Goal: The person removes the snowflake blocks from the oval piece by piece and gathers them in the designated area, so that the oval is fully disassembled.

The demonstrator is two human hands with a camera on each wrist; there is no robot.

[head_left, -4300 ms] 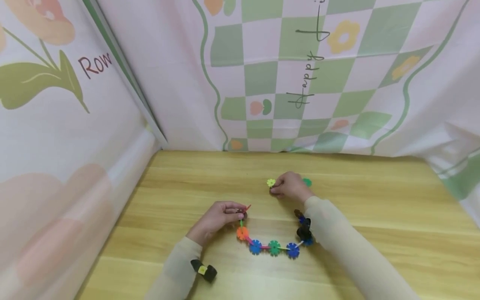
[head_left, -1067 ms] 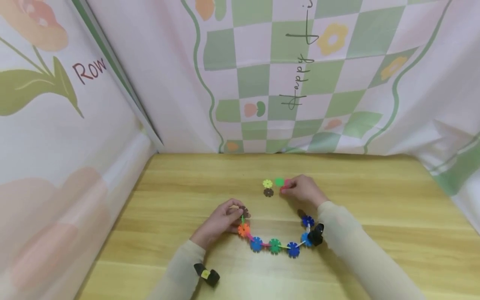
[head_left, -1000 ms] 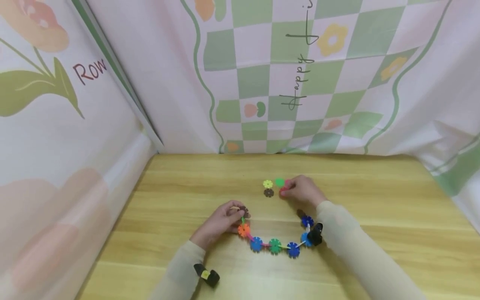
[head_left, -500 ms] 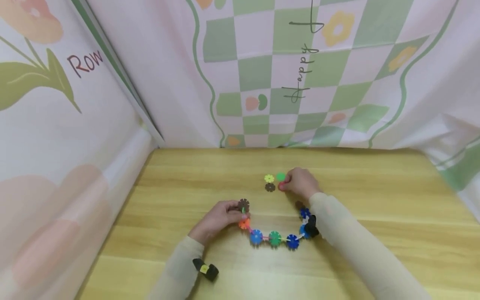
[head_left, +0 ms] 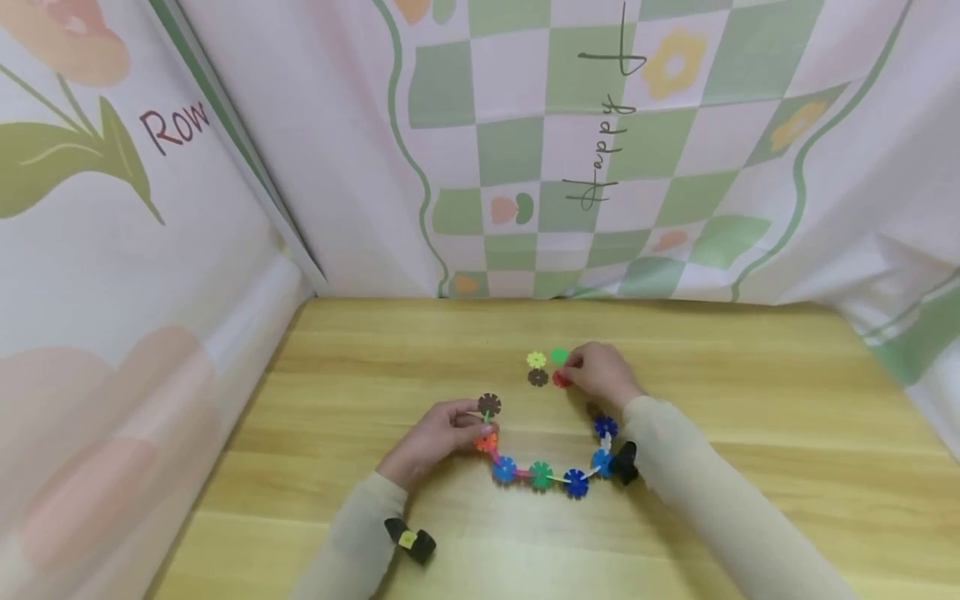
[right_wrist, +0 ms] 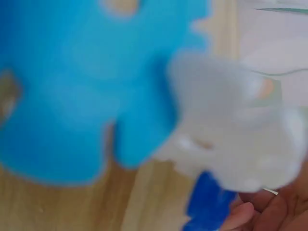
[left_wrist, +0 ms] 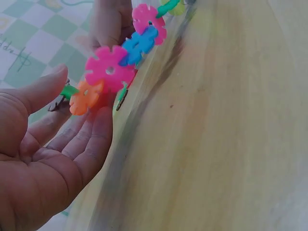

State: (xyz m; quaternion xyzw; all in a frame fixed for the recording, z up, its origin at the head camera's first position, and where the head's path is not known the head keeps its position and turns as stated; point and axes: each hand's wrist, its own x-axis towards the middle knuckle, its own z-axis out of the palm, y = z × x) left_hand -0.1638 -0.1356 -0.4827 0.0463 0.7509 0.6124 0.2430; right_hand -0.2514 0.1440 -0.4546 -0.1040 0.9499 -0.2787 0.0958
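In the head view my left hand (head_left: 442,432) holds the left end of a chain of interlocking plastic snowflake discs, pinching near the orange disc (head_left: 487,442). A brown disc (head_left: 489,405) sticks up past its fingertips on a green link. From there the chain curves through a green disc (head_left: 541,475) to a dark blue disc (head_left: 606,427) below my right wrist. My right hand (head_left: 600,371) pinches the edge of a loose red disc (head_left: 561,378). Close up, the left wrist view has the orange disc (left_wrist: 86,97) between thumb and fingers.
Beside the red disc lie a light green disc (head_left: 559,355), a yellow disc (head_left: 536,359) and a brown disc (head_left: 537,377) on the wooden table (head_left: 375,350). Printed curtains stand along its back and left. A light blue disc (right_wrist: 72,86) fills much of the right wrist view.
The right hand has let go of the brown disc beside the yellow one and moved right to the red disc. The left hand has shifted its grip, baring the chain's brown end disc.
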